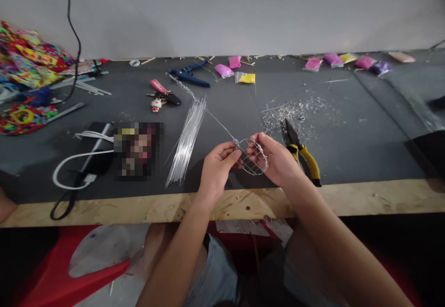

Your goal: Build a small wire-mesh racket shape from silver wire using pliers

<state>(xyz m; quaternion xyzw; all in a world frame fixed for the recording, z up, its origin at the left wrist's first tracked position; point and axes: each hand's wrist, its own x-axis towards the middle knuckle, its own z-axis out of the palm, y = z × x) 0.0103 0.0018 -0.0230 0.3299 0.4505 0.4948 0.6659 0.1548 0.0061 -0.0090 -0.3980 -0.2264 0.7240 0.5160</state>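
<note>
Both hands are on a small round wire mesh frame [253, 164], a wire ring crossed by a grid of thin wires. My left hand [219, 163] pinches its left rim between thumb and fingers. On the opposite side, my right hand [274, 156] curls its fingers around the rim. From the left rim a thin wire [221, 124] runs up toward the bundle of straight silver wires [187, 142] on the table. Near that bundle's top lies a twisted wire length [183, 86]; whether it joins the thin wire I cannot tell. Yellow-handled pliers [308, 158] lie beside my right hand.
Wire clippings [295, 112] are scattered behind the pliers. Farther back lie a blue hand tool [191, 75], keys [165, 97] and small colored packets [224, 70]. A white cable [57, 168] lies at left. The wooden table edge [243, 202] runs below my hands.
</note>
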